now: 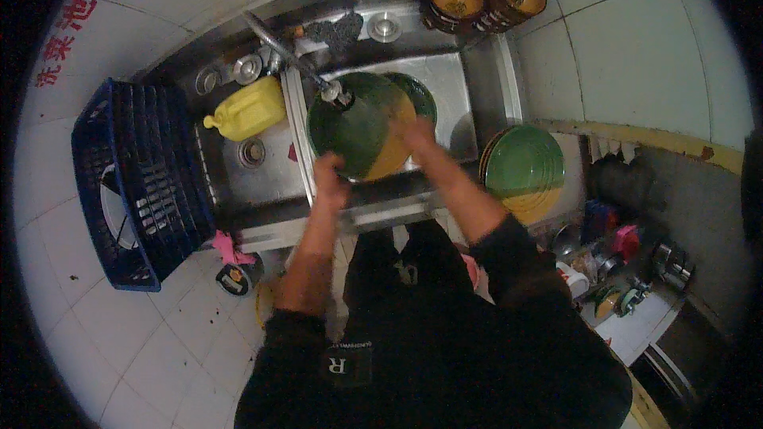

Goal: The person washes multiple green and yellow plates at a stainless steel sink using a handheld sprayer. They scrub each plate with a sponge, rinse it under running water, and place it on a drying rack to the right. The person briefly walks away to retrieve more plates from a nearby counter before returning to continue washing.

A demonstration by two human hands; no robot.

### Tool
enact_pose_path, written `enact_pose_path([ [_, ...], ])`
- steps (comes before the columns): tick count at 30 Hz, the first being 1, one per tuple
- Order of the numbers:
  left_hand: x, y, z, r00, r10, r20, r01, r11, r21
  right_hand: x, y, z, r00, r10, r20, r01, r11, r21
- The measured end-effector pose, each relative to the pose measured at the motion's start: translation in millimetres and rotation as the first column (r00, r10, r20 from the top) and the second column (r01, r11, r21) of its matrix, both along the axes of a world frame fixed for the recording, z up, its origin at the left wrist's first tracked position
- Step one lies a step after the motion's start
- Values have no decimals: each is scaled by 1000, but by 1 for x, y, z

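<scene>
A large green and yellow plate (366,131) is tilted over the right basin of a steel sink (462,83), under the faucet spout (334,94). My left hand (331,182) grips its near left rim. My right hand (412,136) lies on the yellow part at its right side, blurred; whether it grips or rubs there I cannot tell. Behind the plate, partly hidden, another dark green plate (424,98) rests in the basin. On the right ledge leans a stack of green and yellow plates (524,167).
Brown bowls (458,6) are stacked at the back right corner. A yellow plastic jug (253,108) lies in the left basin. At the far left stands a blue plastic crate (173,161). A dark scouring pad (340,30) sits on the back ledge; a pink cloth (231,248) hangs at the front left.
</scene>
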State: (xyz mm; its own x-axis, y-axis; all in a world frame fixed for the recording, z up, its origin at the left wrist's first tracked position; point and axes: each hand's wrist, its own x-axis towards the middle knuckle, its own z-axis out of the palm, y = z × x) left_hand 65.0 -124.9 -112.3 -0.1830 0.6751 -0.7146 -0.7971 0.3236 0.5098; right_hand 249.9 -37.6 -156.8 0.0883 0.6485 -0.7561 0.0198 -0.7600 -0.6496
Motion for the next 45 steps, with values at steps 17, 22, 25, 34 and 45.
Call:
enact_pose_path([
  [17,11,77,-7,880,-470,-74,473,880,33,55,8,21,974,-194,-115,176,973,-149],
  [22,18,51,10,761,-554,-338,586,810,-9,41,-40,13,935,-319,-156,306,946,-106],
  [25,5,78,9,765,-614,-197,639,762,107,64,-16,-1,894,-281,-348,257,960,-115],
  [34,24,74,17,862,-437,-258,481,866,139,56,-38,-18,880,-340,-332,336,939,-74],
  [45,35,47,-9,940,-281,-193,305,946,110,25,-33,8,860,-444,-250,420,896,-148],
])
